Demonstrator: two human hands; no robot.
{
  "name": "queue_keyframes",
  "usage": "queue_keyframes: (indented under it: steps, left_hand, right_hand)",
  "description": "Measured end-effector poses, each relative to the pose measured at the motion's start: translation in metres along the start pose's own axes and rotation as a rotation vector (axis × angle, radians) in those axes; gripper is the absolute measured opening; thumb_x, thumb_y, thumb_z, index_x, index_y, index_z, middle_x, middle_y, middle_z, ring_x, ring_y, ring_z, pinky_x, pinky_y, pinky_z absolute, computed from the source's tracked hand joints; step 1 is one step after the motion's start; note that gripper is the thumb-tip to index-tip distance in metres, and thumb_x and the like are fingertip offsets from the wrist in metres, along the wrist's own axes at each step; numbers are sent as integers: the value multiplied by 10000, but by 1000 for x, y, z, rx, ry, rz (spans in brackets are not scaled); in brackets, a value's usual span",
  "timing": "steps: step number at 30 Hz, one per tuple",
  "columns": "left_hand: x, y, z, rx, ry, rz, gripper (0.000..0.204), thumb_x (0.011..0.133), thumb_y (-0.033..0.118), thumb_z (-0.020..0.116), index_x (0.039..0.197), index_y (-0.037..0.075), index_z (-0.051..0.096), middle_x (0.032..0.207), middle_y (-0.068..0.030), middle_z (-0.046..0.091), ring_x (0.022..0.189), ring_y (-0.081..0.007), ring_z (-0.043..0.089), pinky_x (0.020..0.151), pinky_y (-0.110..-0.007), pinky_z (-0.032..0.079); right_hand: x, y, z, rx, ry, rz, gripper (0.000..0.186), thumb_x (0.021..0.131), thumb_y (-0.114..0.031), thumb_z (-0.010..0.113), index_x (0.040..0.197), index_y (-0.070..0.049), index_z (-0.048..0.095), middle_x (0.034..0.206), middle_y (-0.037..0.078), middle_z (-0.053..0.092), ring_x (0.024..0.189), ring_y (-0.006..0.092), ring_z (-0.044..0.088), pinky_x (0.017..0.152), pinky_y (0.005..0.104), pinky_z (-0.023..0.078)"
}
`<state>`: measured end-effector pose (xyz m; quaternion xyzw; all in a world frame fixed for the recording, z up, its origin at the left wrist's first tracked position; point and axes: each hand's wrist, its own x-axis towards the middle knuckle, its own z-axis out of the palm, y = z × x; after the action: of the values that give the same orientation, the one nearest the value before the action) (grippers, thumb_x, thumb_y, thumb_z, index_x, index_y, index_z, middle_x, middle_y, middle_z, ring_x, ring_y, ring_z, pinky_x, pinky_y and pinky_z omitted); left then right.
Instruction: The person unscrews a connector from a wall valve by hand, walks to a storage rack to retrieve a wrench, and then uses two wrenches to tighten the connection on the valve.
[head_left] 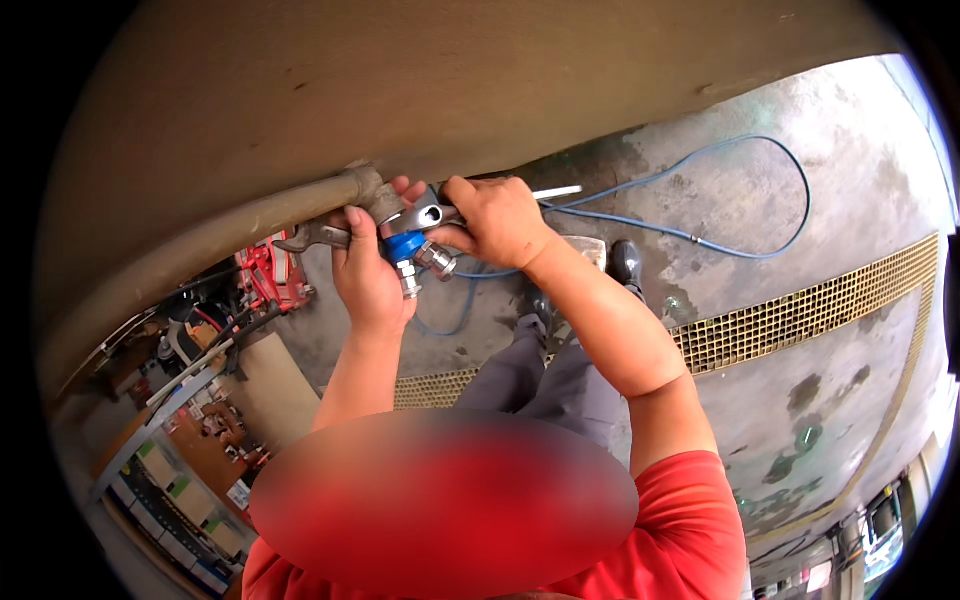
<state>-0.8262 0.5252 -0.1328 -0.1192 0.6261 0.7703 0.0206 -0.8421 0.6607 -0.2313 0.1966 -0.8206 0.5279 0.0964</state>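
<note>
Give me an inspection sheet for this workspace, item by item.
Surface: stained concrete floor with a yellow grating strip across it.
Job's things: a dusty pipe ends in a metal fitting; a blue-and-silver coupler sits just below it.
Clutter: a red tool by the pipe; shelves of boxes at lower left.
Grippers: left hand wraps the pipe end and fitting; right hand grips a silver wrench at the fitting.
Cables: a blue hose loops over the floor toward the hands.
Surroundings: a large tan curved body overhead; the person's grey trouser leg and black shoe below.
</note>
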Motion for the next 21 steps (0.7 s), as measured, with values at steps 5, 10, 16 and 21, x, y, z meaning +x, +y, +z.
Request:
queue_keyframes:
  steps: [5,10,16,21]
  left_hand:
    - [-2,10,13,63,35,71,370,1014,231,376,1305,6,405,1252,-206,515,1095,-325,569,947,-445,470]
    - [-2,12,23,50,178,119,373,941,124,377,1261,-49,461,1231,-210,533,1061,-321,583,929,-428,484]
    - [-4,16,29,162,279,132,345,915,104,405,1200,-65,503,1173,-200,570,1006,-323,610,890,-424,504]
    - [-1,13,14,247,239,130,370,946,123,365,1245,-70,468,1193,-210,567,1024,-341,611,906,-435,502]
  right_hand:
    - [-6,-2,24,269,15,109,448,763,-441,702,911,-59,523,660,105,608,638,334,618,536,393,463]
    - [-11,-6,50,580,85,191,423,766,-413,701,923,-66,517,687,105,650,653,342,626,545,413,468]
    - [-18,-21,76,946,156,244,288,749,-148,721,913,-54,503,744,123,649,666,344,638,596,349,500]
    - [-19,-19,93,963,208,197,272,774,-143,703,934,-49,505,778,115,661,709,299,664,617,335,512]
